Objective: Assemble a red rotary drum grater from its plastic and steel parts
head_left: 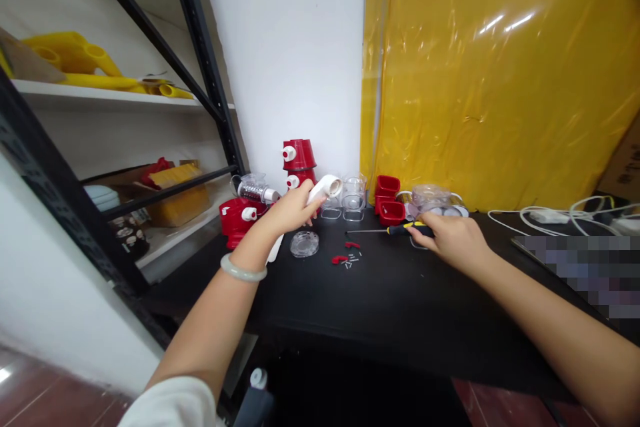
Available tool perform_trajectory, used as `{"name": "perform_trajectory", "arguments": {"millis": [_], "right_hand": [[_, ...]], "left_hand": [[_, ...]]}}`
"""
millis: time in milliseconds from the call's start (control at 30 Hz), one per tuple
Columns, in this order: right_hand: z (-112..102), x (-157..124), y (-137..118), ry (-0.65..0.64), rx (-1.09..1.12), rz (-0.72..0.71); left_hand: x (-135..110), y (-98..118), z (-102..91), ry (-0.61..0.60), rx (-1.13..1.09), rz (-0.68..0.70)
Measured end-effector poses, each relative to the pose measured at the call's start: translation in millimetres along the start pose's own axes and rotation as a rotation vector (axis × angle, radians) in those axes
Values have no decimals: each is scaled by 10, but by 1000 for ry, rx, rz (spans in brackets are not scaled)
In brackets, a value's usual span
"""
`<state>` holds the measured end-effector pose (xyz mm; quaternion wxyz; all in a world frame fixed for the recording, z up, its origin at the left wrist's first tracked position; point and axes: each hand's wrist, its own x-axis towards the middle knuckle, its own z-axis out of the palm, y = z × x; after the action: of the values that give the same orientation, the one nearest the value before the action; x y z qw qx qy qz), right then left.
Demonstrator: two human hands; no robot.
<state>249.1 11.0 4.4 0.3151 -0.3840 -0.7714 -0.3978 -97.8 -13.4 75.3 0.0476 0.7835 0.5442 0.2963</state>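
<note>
My left hand (pixel 296 205) is closed round a white plastic handle (pixel 327 187) with a round, hollow end. In my right hand (pixel 445 232) is a screwdriver (pixel 399 229) with a yellow and black grip, its thin shaft pointing left. Between the hands, a red plastic lever (pixel 339 259) and a second red piece (pixel 353 245) lie on the black table by several small screws (pixel 349 264). A clear plastic disc (pixel 305 244) rests just below my left hand. Another white part (pixel 275 248) shows partly behind my left wrist.
Red plastic housings (pixel 299 155) stand stacked against the wall, another red housing (pixel 235 223) at left. Clear cups (pixel 353 195) and red hoppers (pixel 389 208) line the back. White cables (pixel 530 217) and a pixelated flat panel (pixel 590 270) lie right; a black-framed shelf (pixel 200 33) borders the left.
</note>
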Motion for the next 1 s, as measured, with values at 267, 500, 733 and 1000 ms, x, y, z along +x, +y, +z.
{"name": "perform_trajectory", "arguments": {"millis": [267,500,733,1000], "right_hand": [[-261,198,-257,-698,53,61],[-143,76,-403,-883,60,66],[-56,38,-314,-927,39,134],[-63,-6,-301,-891,35,179]], "left_hand": [[-224,-323,69,-155,527,-40],[-271,-427,179,-189,586,-85],[-279,-479,227,-225,605,-98],[-265,-540,208,-229,579,-94]]}}
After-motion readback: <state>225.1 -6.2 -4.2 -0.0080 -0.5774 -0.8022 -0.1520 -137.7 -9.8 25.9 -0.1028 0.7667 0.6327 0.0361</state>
